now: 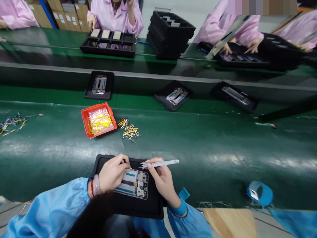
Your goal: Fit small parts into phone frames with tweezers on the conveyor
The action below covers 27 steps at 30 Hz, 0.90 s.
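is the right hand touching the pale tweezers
Touching: the head view shows the right hand gripping the tweezers, their blunt end sticking out past it.

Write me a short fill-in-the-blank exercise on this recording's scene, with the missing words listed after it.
The right hand holds a pair of ____.
The opened phone lies on a tray colored ____.
The bin containing yellow pieces is ____.
The co-workers' sleeves are ____.

Missing words: tweezers; black; red; pink.
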{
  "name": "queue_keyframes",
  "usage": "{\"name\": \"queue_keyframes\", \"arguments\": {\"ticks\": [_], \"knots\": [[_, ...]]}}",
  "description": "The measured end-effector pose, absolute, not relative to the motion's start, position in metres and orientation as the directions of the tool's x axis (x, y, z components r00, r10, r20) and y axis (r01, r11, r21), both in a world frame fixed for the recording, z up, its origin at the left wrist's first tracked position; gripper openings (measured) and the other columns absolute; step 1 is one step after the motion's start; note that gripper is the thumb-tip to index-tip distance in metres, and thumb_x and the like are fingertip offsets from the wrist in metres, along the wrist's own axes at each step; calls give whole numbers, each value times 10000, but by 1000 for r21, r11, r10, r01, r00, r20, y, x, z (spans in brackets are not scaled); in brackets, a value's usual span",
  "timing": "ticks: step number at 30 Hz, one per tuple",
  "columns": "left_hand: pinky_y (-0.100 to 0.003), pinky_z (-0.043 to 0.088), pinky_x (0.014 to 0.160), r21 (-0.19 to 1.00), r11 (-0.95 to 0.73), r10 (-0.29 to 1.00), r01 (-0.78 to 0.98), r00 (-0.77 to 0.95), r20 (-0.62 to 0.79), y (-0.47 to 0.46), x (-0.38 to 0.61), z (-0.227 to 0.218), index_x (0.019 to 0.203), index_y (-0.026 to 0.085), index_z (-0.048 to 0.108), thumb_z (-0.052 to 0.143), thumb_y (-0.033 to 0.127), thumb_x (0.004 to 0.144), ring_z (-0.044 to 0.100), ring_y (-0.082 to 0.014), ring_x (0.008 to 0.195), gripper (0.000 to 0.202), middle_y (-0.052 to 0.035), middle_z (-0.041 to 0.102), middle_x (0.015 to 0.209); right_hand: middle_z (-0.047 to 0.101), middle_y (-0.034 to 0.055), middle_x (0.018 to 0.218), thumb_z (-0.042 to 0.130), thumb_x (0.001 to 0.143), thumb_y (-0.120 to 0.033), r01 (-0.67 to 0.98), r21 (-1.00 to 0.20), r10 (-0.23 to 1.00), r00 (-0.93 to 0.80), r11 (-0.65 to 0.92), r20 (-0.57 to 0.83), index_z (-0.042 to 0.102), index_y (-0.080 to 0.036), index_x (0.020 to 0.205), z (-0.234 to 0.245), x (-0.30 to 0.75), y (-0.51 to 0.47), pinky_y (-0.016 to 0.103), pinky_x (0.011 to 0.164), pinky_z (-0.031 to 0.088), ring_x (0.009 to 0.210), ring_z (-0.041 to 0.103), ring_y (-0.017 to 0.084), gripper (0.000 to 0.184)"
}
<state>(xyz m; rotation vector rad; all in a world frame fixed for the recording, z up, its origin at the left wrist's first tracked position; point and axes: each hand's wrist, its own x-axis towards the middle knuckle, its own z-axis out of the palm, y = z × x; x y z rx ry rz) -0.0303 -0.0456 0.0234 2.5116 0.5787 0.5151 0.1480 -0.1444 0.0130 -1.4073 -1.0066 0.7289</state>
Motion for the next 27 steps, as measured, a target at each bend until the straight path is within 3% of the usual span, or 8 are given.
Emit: {"name": "queue_keyframes", "arguments": {"ticks": [5, 16, 21, 27], "knots": [[-258, 513, 675, 406, -857, 446, 319, 852, 273, -51, -33, 21, 901, 167, 624, 369, 8, 781, 583, -156, 753, 324, -69, 575, 912, 668, 21, 747, 601, 881, -458, 79, -995, 880, 468, 53, 84, 590, -220, 861, 15, 147, -144, 269, 609, 562, 653, 673, 174, 239], [-263, 494, 736, 365, -883, 373, 295, 913, 166, -48, -34, 18, 971, 151, 596, 423, -40, 710, 582, -157, 789, 367, -75, 577, 1026, 689, -6, 732, 614, 884, -436, -32, -994, 836, 544, 107, 73, 574, -242, 897, 16, 147, -143, 253, 609, 531, 624, 646, 159, 198], [-263, 497, 719, 395, -874, 379, 283, 906, 189, -48, -34, 16, 951, 154, 588, 399, -51, 658, 578, -150, 767, 405, -91, 571, 1075, 645, 22, 748, 446, 969, -432, 232, -968, 794, 569, 93, 212, 563, -232, 743, 33, 157, -161, 264, 653, 509, 717, 634, 182, 323], [-268, 499, 742, 379, -879, 388, 288, 895, 219, -50, -35, 8, 951, 177, 585, 376, -53, 611, 568, -156, 776, 461, -67, 589, 1092, 568, 7, 612, 437, 960, -422, 611, -770, 792, 556, -182, 254, 569, -236, 747, 23, 169, -203, 234, 468, 460, 504, 567, 170, 312]]}}
